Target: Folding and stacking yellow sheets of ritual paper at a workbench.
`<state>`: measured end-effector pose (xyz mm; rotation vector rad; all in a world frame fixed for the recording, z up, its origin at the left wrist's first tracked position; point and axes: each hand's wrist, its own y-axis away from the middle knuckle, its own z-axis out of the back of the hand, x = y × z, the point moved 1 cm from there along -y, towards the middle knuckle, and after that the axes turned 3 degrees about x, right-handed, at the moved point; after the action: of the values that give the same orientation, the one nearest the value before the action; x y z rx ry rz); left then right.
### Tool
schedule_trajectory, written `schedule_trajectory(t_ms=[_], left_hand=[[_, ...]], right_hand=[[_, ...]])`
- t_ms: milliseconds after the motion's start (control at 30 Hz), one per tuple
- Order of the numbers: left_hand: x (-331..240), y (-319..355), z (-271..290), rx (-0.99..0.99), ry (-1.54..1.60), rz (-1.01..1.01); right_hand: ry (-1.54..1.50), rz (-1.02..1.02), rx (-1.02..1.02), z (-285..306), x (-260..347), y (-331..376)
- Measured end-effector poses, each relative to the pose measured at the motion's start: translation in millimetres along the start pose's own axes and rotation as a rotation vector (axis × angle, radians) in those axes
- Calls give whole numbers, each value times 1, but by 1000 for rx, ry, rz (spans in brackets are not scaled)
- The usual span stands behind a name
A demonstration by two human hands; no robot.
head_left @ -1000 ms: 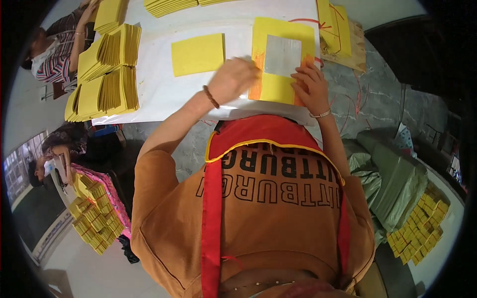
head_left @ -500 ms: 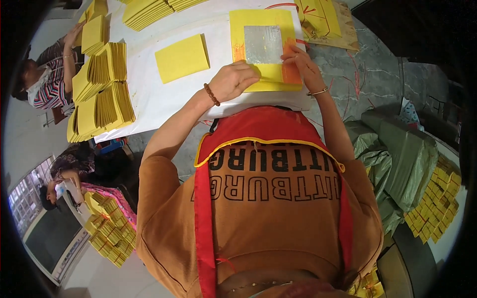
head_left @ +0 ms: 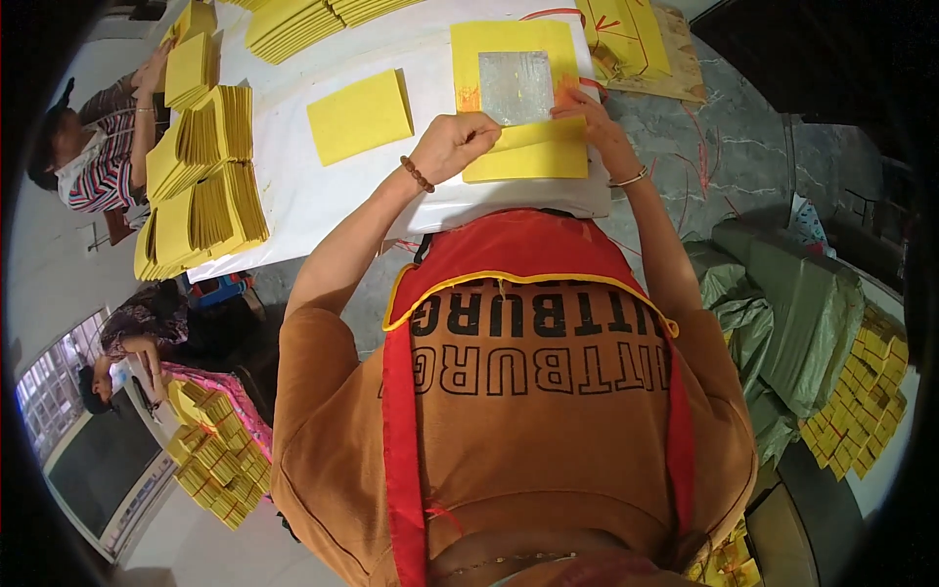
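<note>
Left grip pinches yellow paper at left; right grip, closure indeterminate, touches right edge. Near fold partly made; silver rectangle mostly exposed.

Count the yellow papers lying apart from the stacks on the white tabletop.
2: the plain paper left of the left hand, and the sheet bearing a silver rectangle, between left hand and right hand. More may be hidden beneath.
</note>
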<state>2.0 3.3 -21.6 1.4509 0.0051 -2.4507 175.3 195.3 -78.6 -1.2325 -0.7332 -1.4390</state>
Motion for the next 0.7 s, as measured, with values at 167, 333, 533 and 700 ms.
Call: schedule_trajectory(t_ms=[167,333,533,700], left_hand=[[1,2,-7,-16,-17,26],[-11,6,-14,-33,-621,-691],[-9,3,-14,56,-620,-625],[-7,-1,-8,109,-496,-595]], right_hand=[[82,-23,49,-2,15,0],[12,19,107,3,5,-1],[-59,-63,131,7,6,-2],[-104,-72,126,8,6,-1]])
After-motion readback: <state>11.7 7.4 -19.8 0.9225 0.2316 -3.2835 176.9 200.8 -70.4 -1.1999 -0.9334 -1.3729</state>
